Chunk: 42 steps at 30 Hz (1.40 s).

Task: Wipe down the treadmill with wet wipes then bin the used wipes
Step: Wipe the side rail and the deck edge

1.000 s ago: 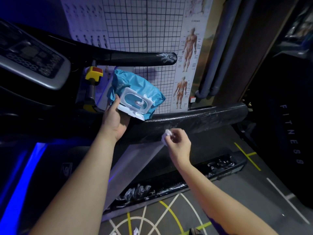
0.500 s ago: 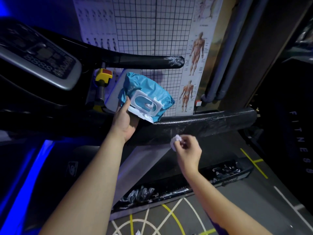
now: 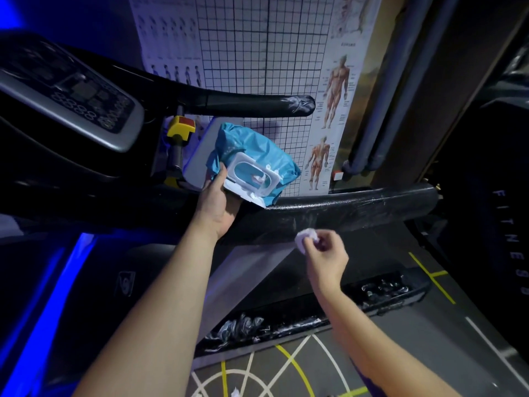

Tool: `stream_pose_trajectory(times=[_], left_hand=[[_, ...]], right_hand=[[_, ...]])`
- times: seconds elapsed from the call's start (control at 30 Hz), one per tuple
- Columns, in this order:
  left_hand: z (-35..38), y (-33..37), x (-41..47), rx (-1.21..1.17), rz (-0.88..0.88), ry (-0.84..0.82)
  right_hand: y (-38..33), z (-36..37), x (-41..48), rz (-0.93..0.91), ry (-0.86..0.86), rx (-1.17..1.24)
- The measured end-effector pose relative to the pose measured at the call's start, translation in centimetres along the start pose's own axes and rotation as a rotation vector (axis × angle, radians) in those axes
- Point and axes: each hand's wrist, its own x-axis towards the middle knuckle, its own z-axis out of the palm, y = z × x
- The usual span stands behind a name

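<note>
My left hand (image 3: 215, 202) holds a blue pack of wet wipes (image 3: 254, 164) from below, its white flip lid open and a wipe tip showing. The pack rests against the treadmill's right handrail (image 3: 357, 207), a black padded bar. My right hand (image 3: 325, 255) pinches a small balled-up white wipe (image 3: 306, 237) just below that handrail. The treadmill console (image 3: 83, 101) sits at upper left, with a second black handlebar (image 3: 257, 106) above the pack. No bin is visible.
A yellow and red safety stop (image 3: 181, 127) sits under the console. A grid chart and anatomy posters (image 3: 329, 110) cover the wall behind. The treadmill's side rail (image 3: 315, 313) runs below, beside a grey floor with painted lines. A scrap of white wipe (image 3: 235, 392) lies on the floor.
Both hands keep their hold. The view has shifted slightly, so everything sits a little lower and to the right; the right hand has drifted a little rightward along the handrail.
</note>
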Motion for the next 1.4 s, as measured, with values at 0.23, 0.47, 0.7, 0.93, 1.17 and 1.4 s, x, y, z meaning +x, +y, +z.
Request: stream_pose_trajectory(times=[0.23, 0.47, 0.7, 0.93, 1.17, 1.4], left_hand=[[0.0, 0.2, -0.1, 0.027, -0.016, -0.030], [-0.2, 0.0, 0.1, 0.034, 0.000, 0.018], [-0.3, -0.2, 0.6, -0.002, 0.002, 0.024], [-0.4, 0.2, 0.2, 0.004, -0.004, 0.020], [-0.6, -0.1, 0.3, 0.018, -0.005, 0.013], [-0.3, 0.3, -0.2, 0.019, -0.008, 0.036]], right_hand=[[-1.1, 1.9, 0.8, -0.453, -0.156, -0.170], [3.1, 0.7, -1.0, -0.282, -0.275, -0.314], [-2.5, 0.9, 1.1, -0.460, -0.154, -0.095], [2.4, 3.3, -3.1, -0.409, -0.417, -0.289], [-0.8, 3.9, -3.6, -0.613, -0.400, -0.195], [3.9, 2.9, -2.4, -0.539, -0.530, -0.529]])
